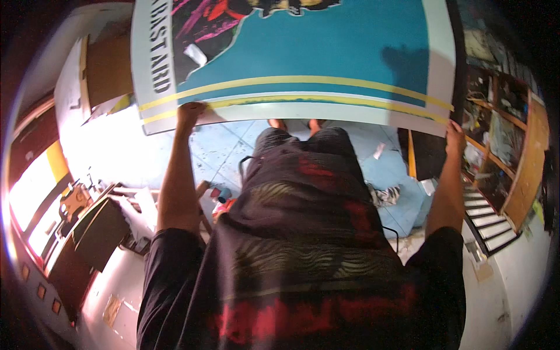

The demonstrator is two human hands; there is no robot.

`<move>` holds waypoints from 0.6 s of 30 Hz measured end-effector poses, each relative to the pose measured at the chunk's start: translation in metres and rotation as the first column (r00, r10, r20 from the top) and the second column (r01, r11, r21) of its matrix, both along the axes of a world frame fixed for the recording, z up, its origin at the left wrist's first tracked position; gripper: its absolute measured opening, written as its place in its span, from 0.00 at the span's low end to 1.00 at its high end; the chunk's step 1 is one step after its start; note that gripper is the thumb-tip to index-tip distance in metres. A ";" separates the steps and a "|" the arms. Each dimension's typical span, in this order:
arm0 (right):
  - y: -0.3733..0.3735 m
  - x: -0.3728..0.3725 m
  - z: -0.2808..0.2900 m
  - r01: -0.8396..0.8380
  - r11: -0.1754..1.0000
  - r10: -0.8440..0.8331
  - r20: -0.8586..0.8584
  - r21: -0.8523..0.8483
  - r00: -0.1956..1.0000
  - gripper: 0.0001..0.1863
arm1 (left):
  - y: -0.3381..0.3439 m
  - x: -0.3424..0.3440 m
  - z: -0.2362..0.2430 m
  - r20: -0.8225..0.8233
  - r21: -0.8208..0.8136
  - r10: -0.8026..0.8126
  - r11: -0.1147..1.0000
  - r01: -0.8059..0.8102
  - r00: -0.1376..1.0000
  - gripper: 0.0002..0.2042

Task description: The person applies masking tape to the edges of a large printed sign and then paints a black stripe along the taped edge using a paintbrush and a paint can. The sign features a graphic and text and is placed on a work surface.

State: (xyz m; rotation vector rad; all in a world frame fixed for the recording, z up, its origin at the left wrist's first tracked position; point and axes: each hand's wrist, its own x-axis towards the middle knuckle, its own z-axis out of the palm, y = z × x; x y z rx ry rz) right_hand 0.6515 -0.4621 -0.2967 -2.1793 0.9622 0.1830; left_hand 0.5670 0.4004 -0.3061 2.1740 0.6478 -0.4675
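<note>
A large painted board (pixel 326 55) in teal, white and black spans the top of the view. Two strips of yellow masking tape (pixel 303 79) run across its near part, beside a narrow teal band. My left hand (pixel 189 115) is closed on the near edge, left of the middle, its fingertips partly hidden. At the near right corner my right hand (pixel 455 138) pinches the edge, close to the end of the lower tape strip. A small white scrap (pixel 195 55) lies on the dark picture area at the upper left.
Below the board is a light blue tiled floor (pixel 227 143) with my feet on it. An open wooden shelf (pixel 496 134) full of clutter stands at right, a slatted rack (pixel 489 219) below it. Dark wooden furniture (pixel 87 239) and tools are at left. A crumpled cloth (pixel 386 195) lies near my knees.
</note>
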 end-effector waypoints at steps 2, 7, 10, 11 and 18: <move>0.035 0.013 0.010 0.005 0.998 -0.006 -0.013 -0.070 1.000 0.15 | 0.011 -0.011 0.006 0.056 0.008 -0.039 0.999 0.038 0.998 0.13; 0.009 0.004 -0.007 0.045 0.999 -0.046 0.037 0.026 0.998 0.14 | 0.010 -0.002 -0.002 0.008 -0.020 0.003 1.000 -0.003 1.000 0.11; 0.015 0.011 -0.013 0.059 0.998 -0.061 0.083 0.032 0.995 0.14 | 0.005 0.008 0.001 -0.024 -0.023 0.057 0.998 -0.057 0.998 0.11; 0.014 0.010 -0.013 0.051 0.998 -0.054 0.092 0.038 0.994 0.14 | 0.001 0.009 0.002 -0.031 0.026 0.036 0.999 -0.035 0.999 0.11; 0.020 0.009 -0.012 0.025 0.999 -0.031 0.168 0.034 0.985 0.13 | 0.003 0.008 0.003 -0.057 0.068 0.021 0.998 -0.017 0.998 0.13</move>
